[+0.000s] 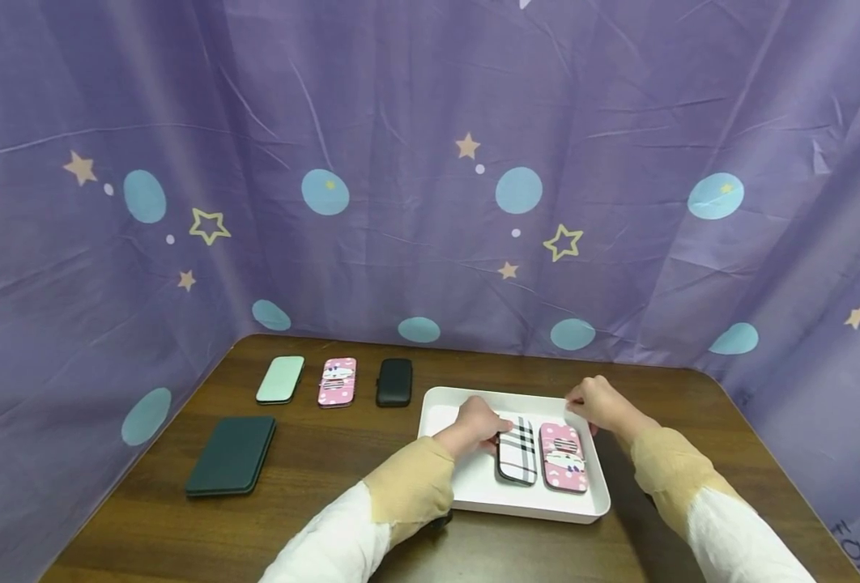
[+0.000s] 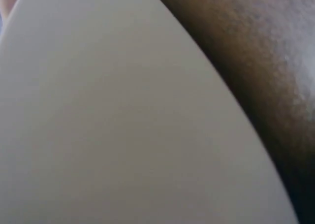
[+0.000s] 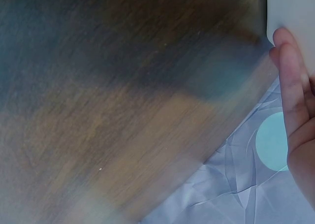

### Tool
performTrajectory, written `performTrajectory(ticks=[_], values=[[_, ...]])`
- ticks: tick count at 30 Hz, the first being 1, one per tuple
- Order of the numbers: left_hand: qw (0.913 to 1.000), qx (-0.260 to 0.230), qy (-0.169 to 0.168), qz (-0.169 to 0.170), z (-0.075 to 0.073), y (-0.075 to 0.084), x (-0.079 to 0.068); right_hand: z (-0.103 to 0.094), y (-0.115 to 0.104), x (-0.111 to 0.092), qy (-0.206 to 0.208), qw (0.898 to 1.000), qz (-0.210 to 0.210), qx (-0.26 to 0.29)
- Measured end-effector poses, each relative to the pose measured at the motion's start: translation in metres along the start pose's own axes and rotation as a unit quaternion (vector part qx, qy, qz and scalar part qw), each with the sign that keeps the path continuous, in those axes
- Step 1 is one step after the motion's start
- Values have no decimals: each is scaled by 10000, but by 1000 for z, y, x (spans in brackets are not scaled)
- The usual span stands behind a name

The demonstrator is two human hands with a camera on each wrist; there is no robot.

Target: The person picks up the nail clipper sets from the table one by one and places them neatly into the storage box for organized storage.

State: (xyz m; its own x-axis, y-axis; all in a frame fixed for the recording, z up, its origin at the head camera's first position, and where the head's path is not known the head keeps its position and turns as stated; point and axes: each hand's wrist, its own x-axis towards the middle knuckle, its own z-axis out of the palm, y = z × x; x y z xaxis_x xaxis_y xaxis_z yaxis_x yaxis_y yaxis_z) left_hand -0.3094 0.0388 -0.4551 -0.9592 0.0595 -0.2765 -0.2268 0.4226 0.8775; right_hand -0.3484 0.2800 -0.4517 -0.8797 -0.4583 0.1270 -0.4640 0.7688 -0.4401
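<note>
A white rectangular tray (image 1: 474, 494) stands on the wooden table. Inside it, my left hand (image 1: 476, 424) grips the left edge of a flat plaid case (image 1: 519, 461), thumb on top and fingers at its side. Just right of that lies a pink cartoon case (image 1: 564, 470). My right hand (image 1: 600, 403) pinches the tray's far right corner. In the right wrist view, the fingers (image 3: 292, 81) lie along the tray's outer wall (image 3: 290, 12). The left wrist view is mostly filled by the tray wall (image 2: 138, 106), hiding that hand's grip.
Left of the tray, a mint case (image 1: 280, 380), another pink case (image 1: 338, 382) and a black case (image 1: 394, 382) lie in a row. A larger dark green case (image 1: 232, 456) is nearer the table's left edge. A purple curtain (image 1: 401, 121) hangs behind the table (image 1: 313, 518).
</note>
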Motion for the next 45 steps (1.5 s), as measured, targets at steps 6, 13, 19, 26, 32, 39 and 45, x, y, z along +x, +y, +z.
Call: performTrajectory(ticks=[6,13,19,26,32,39,45], values=[[9990,348,108,266,0,1,-2,1,1,-1,-48,9998,-185,4],[9974,613,147,348,-2,0,-2,0,1,-1,-56,9998,-201,-13],[9971,671,-29,366,-6,-1,-2,-1,0,-1,-18,9998,-188,30],[9932,1068,-123,441,-8,1,-5,0,0,-1,-55,9998,-158,136],[9705,2233,209,885,-6,4,-6,0,0,-1,-60,9999,-130,70],[9499,2905,424,1069,-4,8,-11,0,1,-2,-52,9997,-239,0],[9439,3054,417,1187,-3,11,-12,-1,0,-1,-47,9997,-253,-17]])
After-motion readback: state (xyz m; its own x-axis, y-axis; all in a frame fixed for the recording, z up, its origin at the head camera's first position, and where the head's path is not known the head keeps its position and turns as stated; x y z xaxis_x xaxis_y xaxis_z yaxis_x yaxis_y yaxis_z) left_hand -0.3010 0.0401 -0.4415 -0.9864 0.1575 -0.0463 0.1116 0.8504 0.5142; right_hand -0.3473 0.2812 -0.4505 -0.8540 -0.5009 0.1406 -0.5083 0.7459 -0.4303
